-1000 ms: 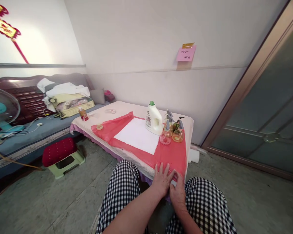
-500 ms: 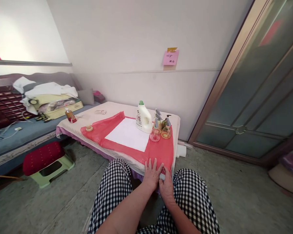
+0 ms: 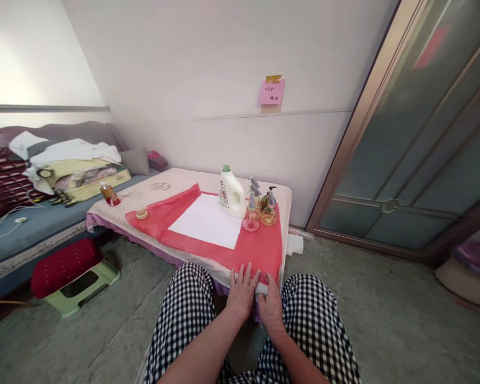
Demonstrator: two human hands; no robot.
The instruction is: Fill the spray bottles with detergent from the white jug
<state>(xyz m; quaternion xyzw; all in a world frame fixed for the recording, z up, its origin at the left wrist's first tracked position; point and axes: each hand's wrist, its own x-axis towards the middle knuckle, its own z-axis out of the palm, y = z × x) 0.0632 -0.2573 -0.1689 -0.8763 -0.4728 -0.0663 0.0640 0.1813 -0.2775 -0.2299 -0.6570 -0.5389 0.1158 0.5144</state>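
Note:
My left hand (image 3: pixel 242 295) lies flat with fingers spread on the near edge of a red plastic sheet (image 3: pixel 260 254). Close beside it, my right hand (image 3: pixel 271 308) rests at the table's front edge, fingertips on the sheet and thumb apart; nothing shows in its grasp. A white sheet of paper (image 3: pixel 205 223) with jagged edges lies on the red sheet. Beyond stands a white detergent jug (image 3: pixel 231 196) with a green cap. To its right cluster several clear spray bottles, including a pink one (image 3: pixel 250 221) and a yellowish one (image 3: pixel 269 216).
A roll of tape (image 3: pixel 141 213) sits at the sheet's left end. A brown bottle (image 3: pixel 110 194) stands at the table's left. A red-topped stool (image 3: pixel 70 269) is on the floor before a bed (image 3: pixel 8 229). A glass door (image 3: pixel 388 160) is at right.
The view has turned slightly right, so things appear shifted left. My left hand has moved a little away from my right hand, widening the gap between their fingers. The bottles and paper stay put.

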